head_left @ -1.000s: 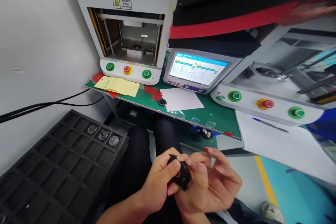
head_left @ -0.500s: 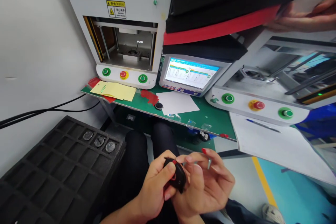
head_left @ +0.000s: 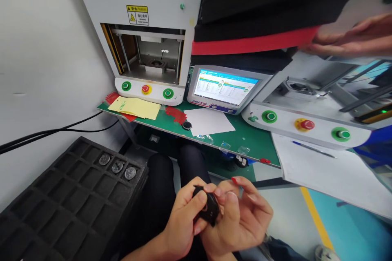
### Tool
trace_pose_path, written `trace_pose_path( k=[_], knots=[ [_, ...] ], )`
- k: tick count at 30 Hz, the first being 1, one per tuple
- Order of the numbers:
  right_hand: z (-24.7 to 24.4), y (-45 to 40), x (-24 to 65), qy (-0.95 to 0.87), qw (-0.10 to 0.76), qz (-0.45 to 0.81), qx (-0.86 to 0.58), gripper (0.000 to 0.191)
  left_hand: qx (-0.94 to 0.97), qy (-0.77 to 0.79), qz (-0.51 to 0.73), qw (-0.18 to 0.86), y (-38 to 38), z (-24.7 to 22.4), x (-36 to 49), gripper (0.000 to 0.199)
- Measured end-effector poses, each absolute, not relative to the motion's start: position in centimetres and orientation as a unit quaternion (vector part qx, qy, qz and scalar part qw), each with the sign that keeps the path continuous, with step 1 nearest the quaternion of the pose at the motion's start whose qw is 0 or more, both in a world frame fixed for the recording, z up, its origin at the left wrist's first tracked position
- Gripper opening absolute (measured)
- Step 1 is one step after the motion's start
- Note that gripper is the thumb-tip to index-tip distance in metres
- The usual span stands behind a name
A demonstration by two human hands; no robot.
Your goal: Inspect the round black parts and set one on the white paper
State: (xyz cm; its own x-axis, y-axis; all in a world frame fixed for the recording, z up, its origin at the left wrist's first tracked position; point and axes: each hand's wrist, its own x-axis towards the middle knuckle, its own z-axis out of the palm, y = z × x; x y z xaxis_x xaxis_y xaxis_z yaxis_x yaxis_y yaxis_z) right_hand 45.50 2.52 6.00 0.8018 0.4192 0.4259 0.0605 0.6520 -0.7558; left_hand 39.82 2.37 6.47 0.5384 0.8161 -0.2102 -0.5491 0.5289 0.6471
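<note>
Black device (head_left: 210, 210): sitting btwn both hands over the wearer's lap, its dark body tilting, partly hidden by fingers.
L hand (head_left: 183, 217): gripping the device firmly, thumb pressing on top, fingers curling round its edge.
R hand (head_left: 241, 220): touching the device's R side, some fingers curling, others lifting clear; can't tell if it's pinching. A red bit (head_left: 234, 180) is showing at one fingertip.
Foam tray (head_left: 73, 195): lying at far L, w/ three round dial pcs (head_left: 117, 166) resting in separate pockets nr its upper R corner.
Green table (head_left: 153, 121): bearing yellow sheets (head_left: 134, 107), red scraps (head_left: 175, 115), a small black round pc (head_left: 186, 125) lying at the edge of a white sheet (head_left: 210, 121), plus clear plastic bits.
Monitor (head_left: 225, 87): glowing btwn two machines.
Blue pen (head_left: 314, 149): resting on white paper (head_left: 324, 171), R side.
Co-worker's hand (head_left: 358, 36): reaching in at upper R, blurring, nr a black-and-red stack (head_left: 260, 43).
</note>
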Motion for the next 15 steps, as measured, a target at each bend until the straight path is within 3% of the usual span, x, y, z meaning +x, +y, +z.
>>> trace_pose_path(
  k=[6,8,10,12,15],
  knots=[
    [5.3,3.1,45.9,-0.322,0.854,0.109,-0.394,0.02,0.295,0.26,0.414,0.821,2.9,6.1,40.1,0.045],
    [5.0,5.3,48.0,-0.397,0.832,0.06,-0.383,0.02,0.32,0.264,0.441,0.796,3.5,5.9,40.0,0.046],
    [5.2,9.3,51.4,-0.511,0.771,-0.063,-0.375,0.017,0.327,0.285,0.467,0.77,4.2,5.9,39.7,0.044],
    [6.4,14.6,55.8,-0.584,0.704,-0.09,-0.393,0.002,0.318,0.317,0.488,0.749,5.0,5.9,39.5,0.042],
    [9.2,22.7,61.8,-0.644,0.61,-0.078,-0.455,0.014,0.311,0.347,0.5,0.73,5.6,6.1,39.5,0.041]
  ],
)
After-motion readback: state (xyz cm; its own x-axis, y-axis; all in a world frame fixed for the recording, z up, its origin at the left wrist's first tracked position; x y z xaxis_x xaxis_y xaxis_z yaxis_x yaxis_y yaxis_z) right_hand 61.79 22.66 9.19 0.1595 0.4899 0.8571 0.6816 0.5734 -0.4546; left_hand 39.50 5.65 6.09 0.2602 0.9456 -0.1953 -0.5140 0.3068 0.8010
